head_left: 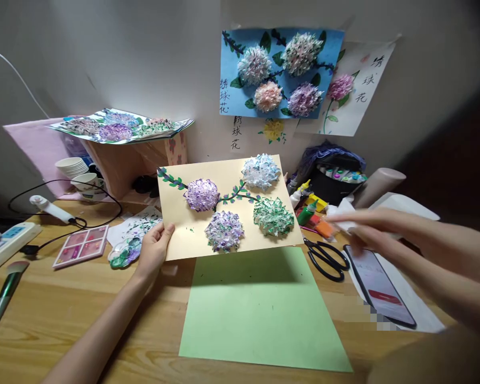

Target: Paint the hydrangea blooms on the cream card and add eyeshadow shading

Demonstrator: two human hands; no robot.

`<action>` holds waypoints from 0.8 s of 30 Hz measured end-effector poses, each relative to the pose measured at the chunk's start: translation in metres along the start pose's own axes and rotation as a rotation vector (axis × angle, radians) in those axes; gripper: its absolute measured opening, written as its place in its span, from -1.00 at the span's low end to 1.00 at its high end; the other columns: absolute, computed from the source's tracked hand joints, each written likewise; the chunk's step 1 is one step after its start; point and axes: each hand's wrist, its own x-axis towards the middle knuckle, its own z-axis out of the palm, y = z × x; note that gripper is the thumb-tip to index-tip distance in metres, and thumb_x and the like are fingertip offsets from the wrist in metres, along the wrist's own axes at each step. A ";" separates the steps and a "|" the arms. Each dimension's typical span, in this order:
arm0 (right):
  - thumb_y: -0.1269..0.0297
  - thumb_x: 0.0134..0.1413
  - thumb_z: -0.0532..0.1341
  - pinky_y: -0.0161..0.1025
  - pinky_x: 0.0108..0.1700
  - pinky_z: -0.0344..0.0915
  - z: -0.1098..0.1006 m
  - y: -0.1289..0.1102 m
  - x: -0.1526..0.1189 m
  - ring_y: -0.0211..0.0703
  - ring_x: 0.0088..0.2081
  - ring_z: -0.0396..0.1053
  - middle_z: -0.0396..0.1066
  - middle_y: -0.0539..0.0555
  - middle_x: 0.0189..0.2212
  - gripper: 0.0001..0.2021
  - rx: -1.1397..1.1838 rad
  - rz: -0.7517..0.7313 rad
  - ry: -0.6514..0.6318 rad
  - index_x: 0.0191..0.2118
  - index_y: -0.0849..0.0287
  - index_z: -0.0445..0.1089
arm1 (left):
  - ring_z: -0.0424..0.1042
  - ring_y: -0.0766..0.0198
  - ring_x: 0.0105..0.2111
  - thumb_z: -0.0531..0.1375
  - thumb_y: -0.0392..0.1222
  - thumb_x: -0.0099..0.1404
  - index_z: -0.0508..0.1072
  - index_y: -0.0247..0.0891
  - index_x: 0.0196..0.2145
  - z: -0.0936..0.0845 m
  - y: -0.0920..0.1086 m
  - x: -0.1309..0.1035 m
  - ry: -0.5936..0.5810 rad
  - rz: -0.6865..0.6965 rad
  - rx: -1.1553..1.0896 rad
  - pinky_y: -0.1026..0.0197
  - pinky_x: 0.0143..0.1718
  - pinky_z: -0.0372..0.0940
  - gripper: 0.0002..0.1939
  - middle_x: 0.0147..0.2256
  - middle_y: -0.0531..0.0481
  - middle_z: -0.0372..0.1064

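Note:
My left hand [154, 249] grips the left edge of a cream card [181, 226], thumb on its front, and holds it tilted up above the table. The card bears raised paper flowers: a purple one [202, 194], a pale blue one [261, 172], a green one [273, 216] and a white-purple one [224, 231]. Painted leafy stems run between them. A green sheet of paper [264, 320] lies below with small dark specks on it. Apart from the card, my right hand [416, 245] hovers at the right over a phone [380, 285], fingers stretched out and slightly blurred.
Black scissors [328, 261] lie beside the green sheet. Paint bottles [307, 212] and a black container [336, 181] stand behind. To the left are a pink palette [81, 246], a brush [8, 293], a glue gun [52, 209] and paper cups [84, 184]. Flower pictures [282, 72] hang on the wall.

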 end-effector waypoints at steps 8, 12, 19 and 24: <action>-0.06 0.12 -0.02 -0.20 -0.26 0.27 0.030 -0.005 0.066 -0.03 -0.22 0.38 0.45 0.11 -0.27 -0.62 0.240 0.188 -0.295 -0.31 0.11 0.37 | 0.46 0.16 -0.34 0.24 0.09 0.07 0.41 -0.29 -0.12 -0.004 0.012 -0.004 -0.021 0.000 0.010 0.27 -0.42 0.33 -0.50 -0.25 -0.07 0.49; -0.18 0.04 0.02 -0.28 -0.42 0.24 0.040 -0.009 0.068 -0.16 -0.38 0.32 0.37 0.06 -0.40 -0.57 0.361 0.133 -0.308 -0.38 0.12 0.30 | 0.46 0.14 -0.35 0.23 0.14 0.04 0.41 -0.27 -0.12 -0.004 0.011 -0.003 -0.007 -0.015 0.057 0.27 -0.45 0.34 -0.46 -0.25 -0.07 0.50; -0.18 -0.07 0.15 -0.33 -0.57 0.04 0.047 -0.021 0.071 -0.26 -0.54 0.20 0.26 -0.04 -0.54 -0.58 0.404 0.159 -0.328 -0.35 0.13 0.23 | 0.46 0.15 -0.35 0.23 0.15 0.04 0.42 -0.25 -0.12 -0.003 0.007 -0.002 -0.009 -0.007 0.073 0.27 -0.43 0.35 -0.47 -0.25 -0.05 0.50; -0.13 -0.08 0.19 -0.34 -0.55 0.05 0.048 -0.016 0.071 -0.25 -0.50 0.21 0.28 -0.03 -0.52 -0.60 0.404 0.154 -0.329 -0.37 0.13 0.21 | 0.46 0.16 -0.37 0.24 0.12 0.05 0.41 -0.29 -0.11 -0.003 0.008 -0.004 -0.023 -0.019 0.029 0.26 -0.44 0.34 -0.47 -0.25 -0.08 0.49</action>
